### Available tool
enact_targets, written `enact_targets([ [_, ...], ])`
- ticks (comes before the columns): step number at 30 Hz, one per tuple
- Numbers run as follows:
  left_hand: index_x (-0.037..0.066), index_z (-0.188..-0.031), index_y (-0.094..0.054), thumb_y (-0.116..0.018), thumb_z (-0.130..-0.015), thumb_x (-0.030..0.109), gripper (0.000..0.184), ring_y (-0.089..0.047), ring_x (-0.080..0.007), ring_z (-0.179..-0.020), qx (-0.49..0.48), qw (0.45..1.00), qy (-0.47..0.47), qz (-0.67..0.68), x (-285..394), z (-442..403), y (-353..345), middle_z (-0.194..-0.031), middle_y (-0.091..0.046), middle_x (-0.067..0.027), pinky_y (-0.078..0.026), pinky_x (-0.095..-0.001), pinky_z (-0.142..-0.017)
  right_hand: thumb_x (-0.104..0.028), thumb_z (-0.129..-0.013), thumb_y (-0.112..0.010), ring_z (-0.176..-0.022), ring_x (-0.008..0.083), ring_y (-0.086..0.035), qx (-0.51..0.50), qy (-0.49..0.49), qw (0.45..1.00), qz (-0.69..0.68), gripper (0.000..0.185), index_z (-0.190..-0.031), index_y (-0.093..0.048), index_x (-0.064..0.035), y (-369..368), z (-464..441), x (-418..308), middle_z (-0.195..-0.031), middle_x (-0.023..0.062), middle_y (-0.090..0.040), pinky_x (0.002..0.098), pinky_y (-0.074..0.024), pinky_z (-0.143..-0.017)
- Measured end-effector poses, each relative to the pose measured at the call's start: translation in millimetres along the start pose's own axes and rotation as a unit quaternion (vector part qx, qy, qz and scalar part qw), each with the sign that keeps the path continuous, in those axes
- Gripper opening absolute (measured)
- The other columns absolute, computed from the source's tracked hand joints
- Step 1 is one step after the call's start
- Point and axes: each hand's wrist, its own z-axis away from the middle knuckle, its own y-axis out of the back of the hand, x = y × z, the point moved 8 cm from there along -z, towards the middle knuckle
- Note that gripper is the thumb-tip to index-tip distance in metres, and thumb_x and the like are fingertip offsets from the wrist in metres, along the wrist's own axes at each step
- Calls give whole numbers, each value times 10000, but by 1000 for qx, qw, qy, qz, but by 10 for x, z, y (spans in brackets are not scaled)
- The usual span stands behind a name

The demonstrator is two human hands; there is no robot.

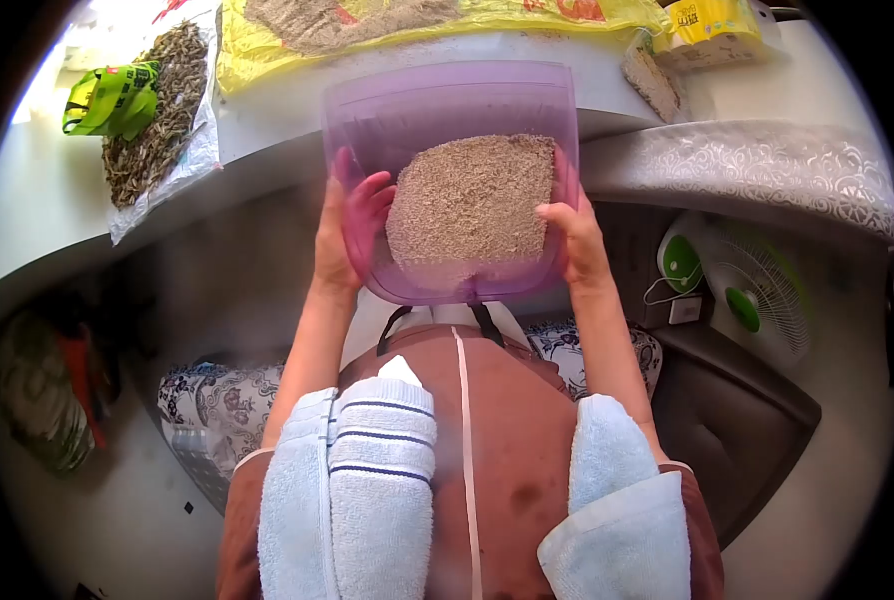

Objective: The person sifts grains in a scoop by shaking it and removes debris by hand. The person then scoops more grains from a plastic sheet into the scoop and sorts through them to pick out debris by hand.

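Between my two hands is a translucent purple plastic bin (pixel 447 95), tilted so that its inside faces me. Light brown grain-like bits (pixel 472 200) lie in a heap inside it, toward the lower right. My left hand (pixel 342 235) grips the bin's left side, its fingers showing pink through the plastic. On the right side my right hand (pixel 579 235) clasps the wall, with the thumb over the edge near the grain. The bin is above my lap, at the table's near edge.
Beyond the bin, a yellow plastic sheet (pixel 252 60) bears more brown grain. Left on the table, dark dried pieces (pixel 172 95) lie on white plastic beside a green bag (pixel 112 100). A yellow package (pixel 712 30) stands far right. Below are a fan (pixel 752 300) and a brown seat (pixel 737 410).
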Motion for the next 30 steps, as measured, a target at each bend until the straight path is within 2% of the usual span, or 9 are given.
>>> enact_targets([
  [3, 258, -1496, -208, -393, -995, 434, 562, -496, -279, -1202, -10, 998, 33, 51, -40, -86, 208, -1351, -465, -158, -419, -406, -1014, -61, -743, -569, -1181, 211, -501, 64, -8, 989, 134, 771, -1470, -314, -92, -135, 165, 9, -1292, 107, -511, 328, -371, -1034],
  [6, 220, -1505, -203, -377, -1011, 383, 548, -419, -274, -1287, 31, 990, -74, -116, 23, -25, -194, -1429, -400, -134, -360, -391, -1062, -130, -741, -558, -1052, 236, -599, 22, -121, 987, -104, 819, -1497, -246, -174, 300, 88, 361, -1232, 122, -546, 367, -481, -915],
  [12, 270, -1493, -225, -400, -990, 442, 559, -533, -261, -1111, 18, 998, 66, -15, 354, 152, 701, -1213, -534, -145, -437, -404, -977, -82, -722, -555, -1361, 223, -328, 84, -33, 996, -2, 804, -1471, -273, -10, -724, 381, 481, -1464, 113, -369, 324, -187, -1136],
  [16, 139, -1492, -237, -404, -1013, 355, 553, -432, -220, -1260, 32, 992, 3, -119, 661, 279, 723, -1401, -409, -125, -351, -353, -1056, -74, -730, -565, -1031, 249, -578, 55, -172, 971, -158, 823, -1490, -256, -145, -723, 265, 1146, -1162, 127, -528, 382, -484, -915],
  [18, 48, -1481, -238, -408, -1020, 299, 551, -436, -182, -1259, 65, 976, -65, -198, 642, 409, 349, -1435, -400, -93, -363, -308, -1042, -110, -730, -551, -1096, 313, -568, 7, -177, 960, -218, 824, -1493, -247, -174, -554, 221, 1236, -1239, 159, -519, 444, -476, -951],
  [20, 127, -1494, -236, -427, -1011, 326, 557, -498, -188, -1163, 137, 988, 75, 0, 485, 488, 403, -1327, -480, -95, -401, -334, -993, -100, -747, -531, -1185, 304, -521, -13, -144, 954, -264, 770, -1477, -287, -142, -596, 250, 1117, -1281, 163, -517, 432, -438, -1001],
  [21, 154, -1496, -238, -427, -1008, 345, 557, -517, -190, -1127, 58, 987, -29, -145, 412, 499, 575, -1282, -505, -98, -418, -345, -972, -95, -750, -533, -1193, 285, -512, 8, -125, 969, -212, 756, -1468, -303, -125, -664, 261, 1054, -1282, 157, -517, 409, -423, -1010],
  [25, 289, -1474, -262, -406, -991, 424, 522, -576, -241, -1065, 16, 996, 82, 15, 606, 375, 1474, -1199, -558, -151, -485, -385, -924, -77, -759, -577, -1184, 197, -483, 114, -30, 992, 47, 714, -1438, -359, -67, -1305, 438, 999, -1269, 114, -527, 293, -340, -1018],
  [30, 29, -1478, -227, -428, -1009, 302, 579, -362, -190, -1320, 71, 983, -49, -162, 686, 501, 992, -1455, -360, -95, -282, -318, -1095, -114, -741, -575, -963, 250, -627, 28, -200, 968, -149, 803, -1484, -278, -170, -918, 285, 1392, -1167, 148, -568, 382, -521, -853],
])
